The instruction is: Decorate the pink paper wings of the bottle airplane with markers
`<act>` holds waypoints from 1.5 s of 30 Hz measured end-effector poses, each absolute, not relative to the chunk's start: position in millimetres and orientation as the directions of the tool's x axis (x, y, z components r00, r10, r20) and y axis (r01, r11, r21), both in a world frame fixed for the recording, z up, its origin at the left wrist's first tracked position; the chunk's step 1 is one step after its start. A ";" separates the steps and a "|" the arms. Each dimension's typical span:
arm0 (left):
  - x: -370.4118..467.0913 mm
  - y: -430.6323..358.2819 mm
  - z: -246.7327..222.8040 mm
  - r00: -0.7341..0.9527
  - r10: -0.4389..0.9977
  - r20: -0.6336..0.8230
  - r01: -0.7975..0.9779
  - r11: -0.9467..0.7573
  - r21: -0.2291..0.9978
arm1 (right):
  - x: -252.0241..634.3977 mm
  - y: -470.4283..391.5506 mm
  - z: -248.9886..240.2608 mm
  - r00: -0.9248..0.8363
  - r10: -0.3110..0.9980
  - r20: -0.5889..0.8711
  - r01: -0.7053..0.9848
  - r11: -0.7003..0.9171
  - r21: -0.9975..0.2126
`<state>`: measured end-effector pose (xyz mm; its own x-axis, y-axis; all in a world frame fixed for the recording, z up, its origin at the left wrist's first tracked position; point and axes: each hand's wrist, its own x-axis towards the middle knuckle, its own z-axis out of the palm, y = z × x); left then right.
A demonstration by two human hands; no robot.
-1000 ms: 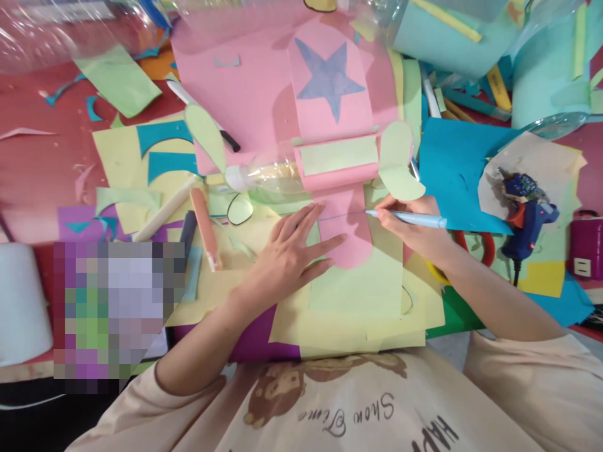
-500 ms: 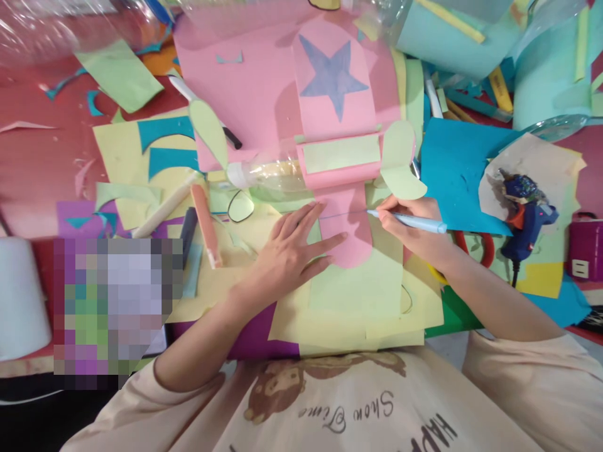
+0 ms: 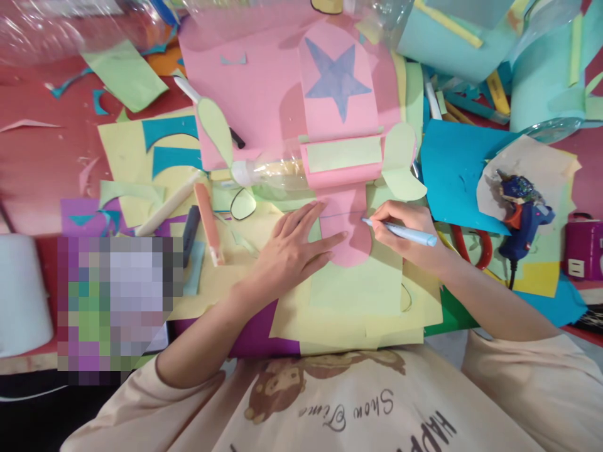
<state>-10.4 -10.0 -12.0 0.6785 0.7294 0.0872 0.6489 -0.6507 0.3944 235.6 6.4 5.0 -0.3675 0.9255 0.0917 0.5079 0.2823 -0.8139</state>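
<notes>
My right hand (image 3: 406, 231) grips a light blue marker pen (image 3: 409, 234), its tip at the right edge of a pink paper wing (image 3: 346, 242). A thin blue line crosses that wing. With fingers spread, my left hand (image 3: 296, 248) presses on the wing's left part. The wing extends from a plastic bottle (image 3: 277, 172) wrapped in pink and pale green paper. On the opposite side, another pink wing bears a blue star (image 3: 340, 80). A pale green propeller blade (image 3: 214, 122) is at the bottle cap, and a pale green tail piece (image 3: 404, 160) is at the other end.
A blue glue gun (image 3: 524, 229) lies at right beside red-handled scissors (image 3: 480, 248). An orange marker (image 3: 207, 220), a dark marker (image 3: 190, 231) and paper scraps are left of my hand. Paper-covered bottles (image 3: 546, 81) stand at back right.
The marker tip has shifted slightly left and down from the blue line's right end, and the pen is tilted more. My left hand stays on the wing.
</notes>
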 end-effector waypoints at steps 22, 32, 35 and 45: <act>-10.0 -10.7 -19.1 0.655 0.748 0.105 0.669 -0.640 0.379 | 226.8 -4.3 6.7 -0.547 0.829 0.113 0.479 0.421 -0.770; -9.7 -10.7 -19.1 0.655 0.749 0.102 0.676 -0.640 0.365 | 227.0 -9.7 0.4 -0.607 0.788 0.101 0.452 0.447 -0.772; -8.8 -11.0 -18.3 0.653 0.751 0.104 0.677 -0.639 0.364 | 223.8 -10.1 0.7 -0.618 0.778 0.112 0.469 0.479 -0.742; -8.0 -12.1 -17.3 0.656 0.743 0.129 0.673 -0.654 0.346 | 219.5 -10.6 -4.6 -0.688 0.710 0.150 0.457 0.585 -0.670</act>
